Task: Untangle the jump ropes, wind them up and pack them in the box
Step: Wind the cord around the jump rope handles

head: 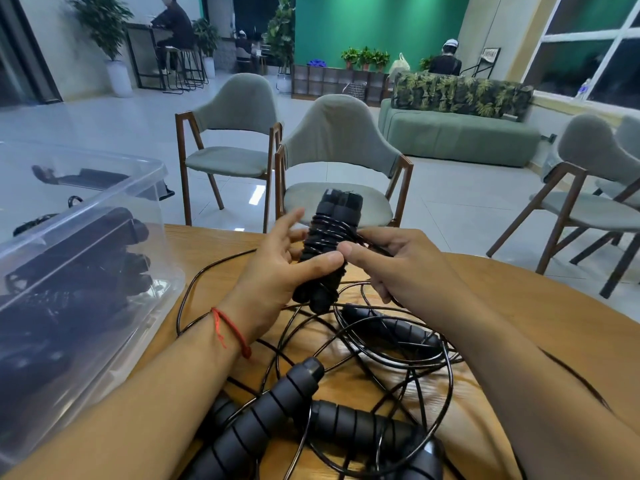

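Bundle: wound, upright, right of box.
Left hand grip: curled round bundle.
Right hand grip: pinching trailing cord.
Risk: cord may snag loose ropes right of box; coils loosen.

Green wall, pale tiled floor, grey chairs, green sofa, windows

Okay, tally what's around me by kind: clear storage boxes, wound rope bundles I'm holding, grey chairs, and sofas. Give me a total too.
Clear storage box: 1
Wound rope bundle: 1
Grey chairs: 4
Green sofa: 1
Total: 7
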Tool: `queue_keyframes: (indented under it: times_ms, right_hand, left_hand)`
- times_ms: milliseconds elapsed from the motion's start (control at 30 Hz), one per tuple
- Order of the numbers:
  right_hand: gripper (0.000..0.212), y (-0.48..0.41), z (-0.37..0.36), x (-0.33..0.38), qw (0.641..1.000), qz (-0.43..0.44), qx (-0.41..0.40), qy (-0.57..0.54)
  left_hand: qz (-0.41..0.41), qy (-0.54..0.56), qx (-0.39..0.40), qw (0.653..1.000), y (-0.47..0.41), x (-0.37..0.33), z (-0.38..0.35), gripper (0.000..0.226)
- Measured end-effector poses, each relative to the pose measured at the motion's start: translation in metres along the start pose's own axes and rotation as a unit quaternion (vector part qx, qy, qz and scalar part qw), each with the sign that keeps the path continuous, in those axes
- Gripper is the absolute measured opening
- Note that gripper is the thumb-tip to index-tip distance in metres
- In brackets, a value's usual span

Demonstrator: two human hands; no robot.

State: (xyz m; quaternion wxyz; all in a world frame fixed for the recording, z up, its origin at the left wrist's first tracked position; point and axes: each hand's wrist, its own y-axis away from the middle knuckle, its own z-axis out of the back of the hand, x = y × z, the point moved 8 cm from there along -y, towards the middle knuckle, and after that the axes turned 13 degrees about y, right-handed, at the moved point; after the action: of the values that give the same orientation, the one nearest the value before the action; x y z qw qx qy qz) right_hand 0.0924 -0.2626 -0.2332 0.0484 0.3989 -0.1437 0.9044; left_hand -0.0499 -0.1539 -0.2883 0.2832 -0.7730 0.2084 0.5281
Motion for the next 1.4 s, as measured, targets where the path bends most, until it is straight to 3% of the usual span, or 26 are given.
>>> queue_keyframes:
  times_ms: [100,233,333,400,600,800,1133,1267,1400]
  right_hand:
    - [0.026,0.0,-0.003,0.002,0.999,0.02,0.037,-0.017]
    - [0.03,0.0,-0.008,0.001,0.996,0.027,0.075,-0.029]
    - [0.03,-0.001,-0.009,-0.003,0.995,0.02,0.088,-0.05]
    - [0.031,-0.002,-0.008,-0.005,0.996,0.013,0.084,-0.029]
    - [0.024,-0.007,0.001,-0.011,0.996,0.014,-0.049,0.076]
    - [0.031,-0.001,0.004,-0.002,0.975,0.035,-0.163,0.148]
    - [0.018,0.0,0.01,-0.003,0.977,0.03,-0.206,-0.045]
    - [0.023,0.011,-0.003,0.024,0.969,0.117,-0.21,0.049]
    - [0.029,0.022,-0.025,0.043,0.918,0.191,-0.23,0.261]
  left_hand:
    - [0.03,-0.012,0.089,0.996,0.005,0.003,-0.012,0.059]
    - [0.031,0.046,0.105,0.993,0.01,-0.002,-0.014,0.057]
    - [0.073,0.087,0.112,0.987,0.013,-0.001,-0.019,0.042]
    - [0.086,0.116,0.097,0.985,0.013,-0.003,-0.02,0.046]
    - [0.038,0.046,0.002,0.998,0.005,-0.001,-0.006,0.042]
    - [-0.009,0.028,-0.029,0.999,0.005,-0.007,-0.008,0.046]
    - [-0.062,0.022,-0.054,0.996,0.006,-0.021,-0.009,0.042]
    - [-0.033,0.062,-0.098,0.993,0.004,-0.019,-0.003,0.035]
    - [-0.037,0.036,-0.118,0.992,0.004,-0.017,-0.01,0.029]
